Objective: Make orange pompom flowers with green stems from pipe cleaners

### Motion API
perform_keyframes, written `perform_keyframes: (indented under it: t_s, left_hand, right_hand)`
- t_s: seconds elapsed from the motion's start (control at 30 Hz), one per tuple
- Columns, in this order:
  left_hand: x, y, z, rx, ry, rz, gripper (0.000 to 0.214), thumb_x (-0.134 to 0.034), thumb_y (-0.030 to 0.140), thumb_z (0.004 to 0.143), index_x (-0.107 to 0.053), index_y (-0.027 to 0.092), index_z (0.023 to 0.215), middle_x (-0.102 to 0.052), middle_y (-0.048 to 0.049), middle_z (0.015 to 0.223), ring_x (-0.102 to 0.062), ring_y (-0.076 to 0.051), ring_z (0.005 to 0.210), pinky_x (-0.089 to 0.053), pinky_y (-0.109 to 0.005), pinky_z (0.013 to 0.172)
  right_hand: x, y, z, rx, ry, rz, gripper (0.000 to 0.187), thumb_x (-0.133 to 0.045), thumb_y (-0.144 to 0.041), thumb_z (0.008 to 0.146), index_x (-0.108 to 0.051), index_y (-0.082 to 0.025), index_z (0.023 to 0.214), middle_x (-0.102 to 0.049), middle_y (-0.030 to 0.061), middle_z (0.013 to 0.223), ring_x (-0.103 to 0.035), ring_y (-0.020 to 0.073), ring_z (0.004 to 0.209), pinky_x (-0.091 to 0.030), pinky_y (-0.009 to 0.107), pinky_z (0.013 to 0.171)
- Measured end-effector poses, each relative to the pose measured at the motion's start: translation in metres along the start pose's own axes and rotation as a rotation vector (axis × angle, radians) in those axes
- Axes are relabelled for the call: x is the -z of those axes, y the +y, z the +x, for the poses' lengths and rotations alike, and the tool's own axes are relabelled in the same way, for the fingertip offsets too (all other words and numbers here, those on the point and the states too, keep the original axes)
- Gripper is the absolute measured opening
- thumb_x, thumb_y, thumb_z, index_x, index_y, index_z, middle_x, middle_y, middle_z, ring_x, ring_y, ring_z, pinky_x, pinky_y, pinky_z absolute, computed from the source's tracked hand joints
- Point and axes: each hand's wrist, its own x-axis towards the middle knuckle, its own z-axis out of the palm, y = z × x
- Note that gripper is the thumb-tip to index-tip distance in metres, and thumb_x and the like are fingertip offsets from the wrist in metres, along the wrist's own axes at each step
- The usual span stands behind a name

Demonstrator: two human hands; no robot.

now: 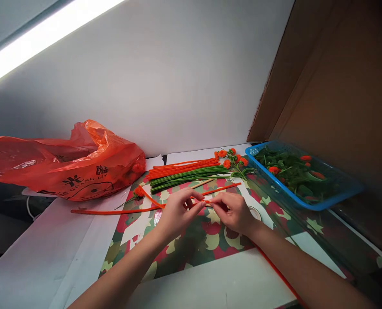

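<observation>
Orange fuzzy strip (206, 201) is sitting between the fingertips of both hands, just above the patterned sheet (206, 242). The left hand (186, 208) is pinching it with thumb and forefinger, and the right hand (232, 210) is gripping it close beside, also with the fingertips. As both hands are working so near to each other, in my judgement one should be acting as the anchor, while the other is bending the strip in small, even turns. Light pressure is probably serving better, because hard squeezing may be flattening the fuzz. Loose ends should be lying free: one long orange length (113, 212) is stretching to the left, and I cannot tell if it is joining the held piece. About writing, the red bag (90, 169) at the left is carrying black Latin letters, where "GUANG LIN" is reading clearly, and something before it is hiding in the creases. Above, Chinese characters are showing; one is looking like 光, another is bending with the plastic, so I am not reading it surely. On the blue basket (326, 206) and the green bundle (184, 179), no label is appearing to me.
</observation>
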Motion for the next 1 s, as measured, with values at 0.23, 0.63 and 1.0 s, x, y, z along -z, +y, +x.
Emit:
perform_keyframes:
  t_s: [0.23, 0.63, 1.0]
  left_hand:
    - [-0.003, -0.016, -0.004, -0.732, 0.224, 0.567, 0.019, -0.046, 0.010, 0.089, -0.061, 0.016, 0.100, -0.067, -0.0074, 0.088, -0.060, -0.015, 0.077, -0.047, -0.025, 0.064]
    - [0.014, 0.007, -0.004, -0.975, 0.328, 0.755, 0.029, -0.044, 0.009, 0.089, -0.052, 0.018, 0.116, -0.068, -0.0035, 0.087, -0.055, -0.014, 0.067, -0.037, -0.029, 0.057]
    - [0.011, 0.028, -0.016, -0.541, 0.131, 0.902, 0.021, -0.040, 0.012, 0.090, -0.058, 0.017, 0.079, -0.059, -0.0037, 0.070, -0.049, -0.016, 0.061, -0.034, -0.028, 0.054]
  right_hand:
    - [-0.003, -0.001, 0.000, -0.325, 0.023, 0.175, 0.009, -0.057, -0.020, 0.083, -0.062, -0.018, 0.076, -0.064, -0.0002, 0.063, -0.055, 0.0110, 0.053, -0.042, 0.022, 0.050]
    - [0.004, -0.013, -0.006, -0.033, 0.121, 0.033, 0.012, -0.054, -0.010, 0.083, -0.058, -0.022, 0.085, -0.056, -0.0019, 0.059, -0.048, 0.0116, 0.050, -0.038, 0.024, 0.048]
    - [0.002, -0.012, -0.001, 0.159, 0.090, -0.052, 0.015, -0.050, -0.008, 0.085, -0.058, -0.020, 0.086, -0.055, -0.0025, 0.056, -0.046, 0.0107, 0.047, -0.036, 0.024, 0.049]
